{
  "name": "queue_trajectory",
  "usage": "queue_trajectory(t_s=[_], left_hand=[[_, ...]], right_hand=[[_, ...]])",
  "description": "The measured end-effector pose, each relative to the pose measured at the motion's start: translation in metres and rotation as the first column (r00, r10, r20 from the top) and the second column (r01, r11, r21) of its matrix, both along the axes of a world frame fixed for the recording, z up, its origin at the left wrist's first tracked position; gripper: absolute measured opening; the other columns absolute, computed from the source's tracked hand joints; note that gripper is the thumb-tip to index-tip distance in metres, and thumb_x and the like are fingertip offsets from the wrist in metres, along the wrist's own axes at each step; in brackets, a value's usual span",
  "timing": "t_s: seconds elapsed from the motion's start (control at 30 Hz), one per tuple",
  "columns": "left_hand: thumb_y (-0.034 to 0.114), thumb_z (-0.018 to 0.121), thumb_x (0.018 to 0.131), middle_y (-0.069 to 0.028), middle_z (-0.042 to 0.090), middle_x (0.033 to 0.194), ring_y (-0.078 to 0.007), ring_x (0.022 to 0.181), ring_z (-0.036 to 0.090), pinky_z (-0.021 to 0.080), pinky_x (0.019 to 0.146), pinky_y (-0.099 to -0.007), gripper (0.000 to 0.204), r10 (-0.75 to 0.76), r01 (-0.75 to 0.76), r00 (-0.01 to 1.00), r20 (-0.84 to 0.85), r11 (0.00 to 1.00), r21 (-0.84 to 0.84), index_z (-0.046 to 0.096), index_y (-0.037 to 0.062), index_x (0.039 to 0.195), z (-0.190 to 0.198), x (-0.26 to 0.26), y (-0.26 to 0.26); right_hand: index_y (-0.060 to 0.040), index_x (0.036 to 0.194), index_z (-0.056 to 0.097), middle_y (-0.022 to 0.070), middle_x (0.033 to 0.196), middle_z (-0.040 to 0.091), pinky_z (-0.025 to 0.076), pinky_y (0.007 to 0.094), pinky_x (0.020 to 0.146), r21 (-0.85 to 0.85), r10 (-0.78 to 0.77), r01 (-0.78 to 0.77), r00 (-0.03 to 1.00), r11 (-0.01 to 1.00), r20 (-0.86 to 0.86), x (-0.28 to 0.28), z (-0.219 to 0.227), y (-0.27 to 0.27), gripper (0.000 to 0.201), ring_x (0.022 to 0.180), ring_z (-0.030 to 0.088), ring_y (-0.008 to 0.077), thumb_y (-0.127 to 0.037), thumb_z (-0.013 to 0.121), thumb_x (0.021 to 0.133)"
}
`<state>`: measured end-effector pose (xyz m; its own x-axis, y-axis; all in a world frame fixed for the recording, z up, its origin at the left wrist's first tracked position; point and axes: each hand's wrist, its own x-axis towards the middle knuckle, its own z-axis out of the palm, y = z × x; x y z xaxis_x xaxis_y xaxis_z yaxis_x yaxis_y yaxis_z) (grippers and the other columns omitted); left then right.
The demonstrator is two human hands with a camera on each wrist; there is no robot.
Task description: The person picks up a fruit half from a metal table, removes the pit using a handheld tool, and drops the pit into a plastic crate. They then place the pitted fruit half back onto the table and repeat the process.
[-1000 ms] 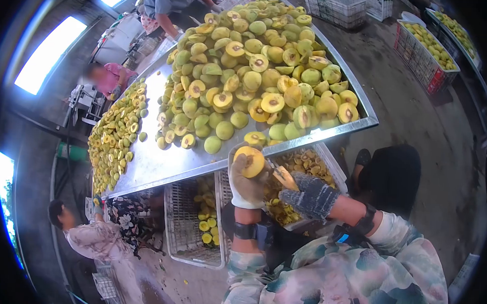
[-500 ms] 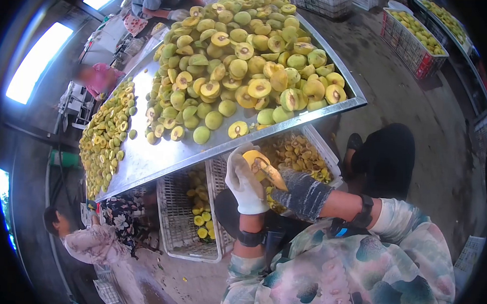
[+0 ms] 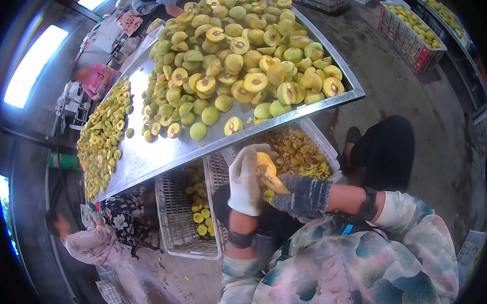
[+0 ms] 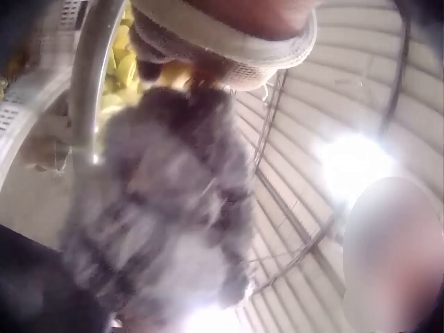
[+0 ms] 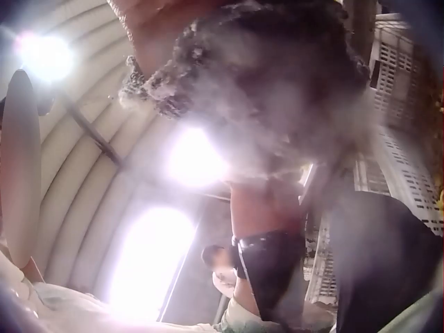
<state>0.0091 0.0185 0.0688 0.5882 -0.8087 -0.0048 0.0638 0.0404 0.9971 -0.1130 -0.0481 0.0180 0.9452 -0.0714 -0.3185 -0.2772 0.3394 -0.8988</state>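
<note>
My left hand (image 3: 244, 184), in a white glove, grips a yellow peach half (image 3: 265, 161) turned on its side. My right hand (image 3: 305, 198), in a dark grey knitted glove, holds a pitting tool by its yellowish wooden handle (image 3: 276, 184). The tool's working end meets the peach half and is hidden there. In the left wrist view the grey glove (image 4: 173, 187) is blurred in front of the white glove's cuff (image 4: 243, 52). The right wrist view shows mostly the back of the grey glove (image 5: 270, 90); the tool is hidden there.
A metal-topped table (image 3: 146, 162) ahead bears a big heap of peach halves (image 3: 225, 71) and a smaller pile (image 3: 104, 136) at left. Below my hands stands a crate of yellow-brown pieces (image 3: 294, 146); left of it, another white crate (image 3: 168, 224). Other people work around the table.
The peach half has turned from cut face up to its side, and the tool has come from beside it onto it. Both hands have drawn closer together. The head view has shifted slightly.
</note>
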Motion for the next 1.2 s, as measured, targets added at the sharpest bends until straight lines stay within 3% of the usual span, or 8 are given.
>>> queue_trajectory(t_s=[0.3,0.37,0.47,0.53,0.63,0.97,1.1,1.2], left_hand=[[0.053,0.034,0.093,-0.0135,0.060,0.079,-0.0180,0.059,0.055,0.044,0.050,-0.0248,0.056,-0.192,0.027,0.892,-0.409,0.926,-0.377,0.057,0.0021,0.096,-0.024,-0.001,-0.010],[0.035,0.045,0.093,-0.0168,0.060,0.089,-0.0272,0.079,0.060,0.050,0.059,-0.0306,0.038,0.197,-0.186,0.973,0.119,0.977,-0.102,0.053,0.0000,0.103,-0.052,0.024,-0.004],[0.035,0.053,0.090,-0.0066,0.060,0.082,-0.0169,0.073,0.060,0.050,0.049,-0.0246,0.039,0.455,-0.452,0.889,0.061,0.891,-0.049,0.057,-0.0011,0.104,-0.031,0.062,0.031],[0.034,0.056,0.089,-0.0089,0.060,0.086,-0.0136,0.065,0.059,0.049,0.052,-0.0248,0.039,0.472,-0.547,0.782,0.407,0.833,0.086,0.059,-0.0015,0.104,-0.038,0.112,0.062],[0.039,0.063,0.081,-0.0216,0.043,0.129,-0.0316,0.103,0.056,0.047,0.084,-0.0390,0.062,-0.341,-0.951,-0.136,0.930,0.309,-0.025,0.042,0.0110,0.132,-0.017,0.130,0.061],[0.021,0.072,0.069,-0.0171,0.058,0.111,-0.0291,0.094,0.060,0.048,0.081,-0.0360,0.060,-0.452,-0.036,0.778,0.437,0.662,0.749,0.048,0.0060,0.123,-0.046,0.148,-0.089],[0.008,0.071,0.066,-0.0096,0.058,0.089,-0.0159,0.073,0.058,0.049,0.059,-0.0282,0.043,-0.015,-0.245,0.630,0.776,0.945,0.218,0.050,0.0045,0.104,-0.081,0.150,-0.084],[0.009,0.065,0.070,-0.0052,0.054,0.090,-0.0166,0.071,0.057,0.049,0.055,-0.0247,0.040,0.246,-0.246,0.969,0.030,0.969,0.013,0.046,0.0100,0.106,-0.031,0.099,-0.071]], right_hand=[[-0.0068,0.105,0.058,0.0012,0.075,0.060,0.043,0.0196,0.044,0.861,-0.011,0.028,1.000,0.507,-0.026,-0.020,0.019,0.000,0.022,0.053,0.056,0.0092,-0.021,0.060,0.087],[-0.0059,0.101,0.058,0.0040,0.068,0.059,0.046,0.0222,0.046,0.859,0.004,-0.022,1.000,0.511,0.023,-0.019,0.011,-0.010,0.024,0.053,0.057,0.0119,-0.021,0.064,0.083],[-0.0069,0.105,0.059,0.0054,0.072,0.063,0.048,0.0246,0.048,0.119,0.068,-0.040,0.967,0.992,-0.246,-0.008,-0.052,-0.035,0.030,0.058,0.060,0.0165,-0.027,0.063,0.082],[-0.0073,0.107,0.059,0.0059,0.074,0.064,0.048,0.0257,0.049,-0.479,0.112,-0.319,0.905,0.818,-0.411,-0.012,-0.086,-0.052,0.033,0.060,0.061,0.0181,-0.029,0.063,0.082],[-0.0080,0.104,0.058,0.0183,0.088,0.060,0.048,0.0422,0.070,-0.647,0.235,-0.393,0.918,0.653,-0.320,-0.030,-0.107,-0.049,0.032,0.081,0.061,0.0359,-0.020,0.061,0.074],[-0.0010,0.098,0.058,0.0085,0.066,0.057,0.044,0.0307,0.047,-0.245,-0.111,0.017,0.921,0.969,-0.374,-0.029,-0.055,-0.045,0.039,0.050,0.053,0.0173,-0.037,0.059,0.083],[-0.0011,0.101,0.056,0.0103,0.072,0.059,0.046,0.0341,0.059,-0.359,-0.175,0.101,0.968,0.928,-0.180,-0.026,-0.046,-0.048,0.036,0.064,0.057,0.0201,-0.032,0.061,0.083],[-0.0014,0.102,0.055,0.0120,0.076,0.059,0.045,0.0346,0.063,-0.322,-0.252,0.193,0.956,0.927,-0.152,-0.012,-0.019,-0.047,0.036,0.070,0.058,0.0215,-0.031,0.060,0.083]])
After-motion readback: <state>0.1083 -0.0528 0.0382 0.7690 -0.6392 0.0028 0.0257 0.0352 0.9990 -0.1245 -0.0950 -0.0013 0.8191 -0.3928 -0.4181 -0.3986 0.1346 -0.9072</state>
